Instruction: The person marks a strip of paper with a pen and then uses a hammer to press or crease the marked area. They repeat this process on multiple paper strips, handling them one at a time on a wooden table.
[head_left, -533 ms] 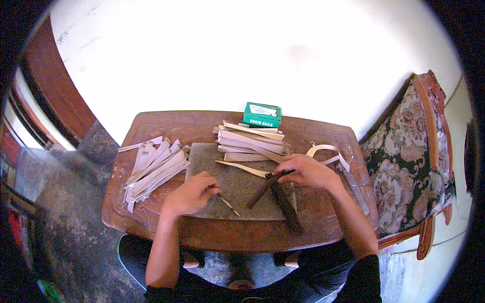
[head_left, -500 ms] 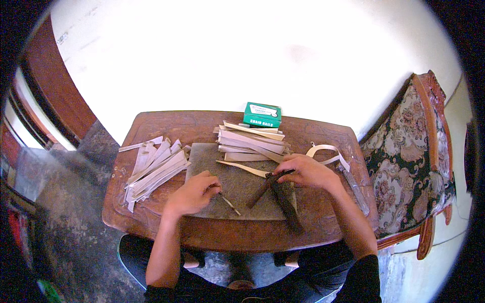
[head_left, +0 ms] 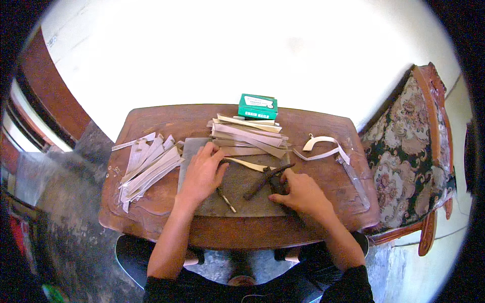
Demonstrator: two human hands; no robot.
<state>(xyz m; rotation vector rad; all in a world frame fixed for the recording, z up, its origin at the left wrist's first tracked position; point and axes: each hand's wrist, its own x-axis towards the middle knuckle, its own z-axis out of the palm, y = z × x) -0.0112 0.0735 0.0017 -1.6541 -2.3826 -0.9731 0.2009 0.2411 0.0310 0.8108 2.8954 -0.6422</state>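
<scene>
left hand (head_left: 202, 171) lay flat and unclenched on grey stone slab (head_left: 237, 202), beside pale strip stack (head_left: 247, 136) | right hand (head_left: 298, 192) grasped dark metal pliers (head_left: 268, 179) on the slab | pliers likely stiff, heavy; best held by handles | strips likely light, bendy

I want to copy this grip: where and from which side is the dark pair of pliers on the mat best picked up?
Probably by the two handles of the pliers, from the near right, where the right hand rests: they lie flat, slanting toward it.
</scene>
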